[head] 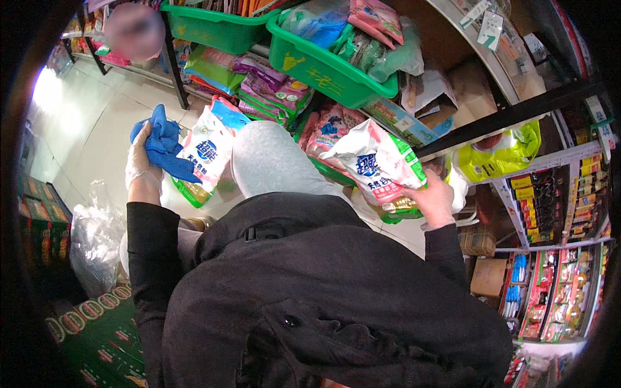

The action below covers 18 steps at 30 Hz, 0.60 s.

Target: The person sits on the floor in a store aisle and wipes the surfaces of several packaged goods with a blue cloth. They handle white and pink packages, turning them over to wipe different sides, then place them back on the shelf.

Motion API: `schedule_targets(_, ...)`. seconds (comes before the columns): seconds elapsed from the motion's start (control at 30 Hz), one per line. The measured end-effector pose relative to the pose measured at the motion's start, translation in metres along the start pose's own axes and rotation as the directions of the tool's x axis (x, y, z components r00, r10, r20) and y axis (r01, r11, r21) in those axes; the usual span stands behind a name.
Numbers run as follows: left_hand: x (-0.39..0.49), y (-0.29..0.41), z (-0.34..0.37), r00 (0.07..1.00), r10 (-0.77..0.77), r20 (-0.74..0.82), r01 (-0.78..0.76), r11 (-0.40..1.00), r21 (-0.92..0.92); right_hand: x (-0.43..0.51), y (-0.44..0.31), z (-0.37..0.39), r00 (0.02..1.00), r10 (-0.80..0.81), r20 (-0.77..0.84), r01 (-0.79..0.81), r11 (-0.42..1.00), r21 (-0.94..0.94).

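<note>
My left hand [140, 160], in a thin translucent glove, is closed on a crumpled blue cloth [165, 143]. Just right of the cloth, a white laundry powder bag [208, 150] with a green lower edge stands tilted beside my knee. My right hand [433, 198], also gloved, grips the lower right side of a second white, pink and green powder bag [371, 167]. Behind that one, a pink bag [332, 131] rests on the low shelf. Purple and green bags [274, 92] are stacked farther left on the shelf.
Two green plastic baskets [330, 80] full of packets sit above the low shelf. A black metal shelf bar [504, 116] crosses at right, near a yellow-green bag [499, 153]. Clear plastic wrapping [97, 242] and stacked boxes [43, 213] stand at left on the tiled floor [97, 111].
</note>
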State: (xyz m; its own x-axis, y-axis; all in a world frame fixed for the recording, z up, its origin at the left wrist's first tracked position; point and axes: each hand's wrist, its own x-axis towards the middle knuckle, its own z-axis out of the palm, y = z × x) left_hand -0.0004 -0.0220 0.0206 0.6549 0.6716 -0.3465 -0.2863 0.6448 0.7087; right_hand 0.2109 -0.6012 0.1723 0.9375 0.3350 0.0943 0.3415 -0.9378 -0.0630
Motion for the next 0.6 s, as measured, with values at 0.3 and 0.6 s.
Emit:
schedule_targets(0.3,-0.009,0.004,0.004,0.999,0.035,-0.003,-0.035,0.999,-0.039,-0.026,-0.032,-0.094,0.958,-0.134,-0.252,0.164,0.982,0.099)
schedule_targets(0.6,-0.027,0.018,0.023,0.989,0.140,-0.056,-0.143,0.988,-0.064,-0.006,-0.112,-0.151,0.918,-0.189,-0.348,0.350,0.798,0.491)
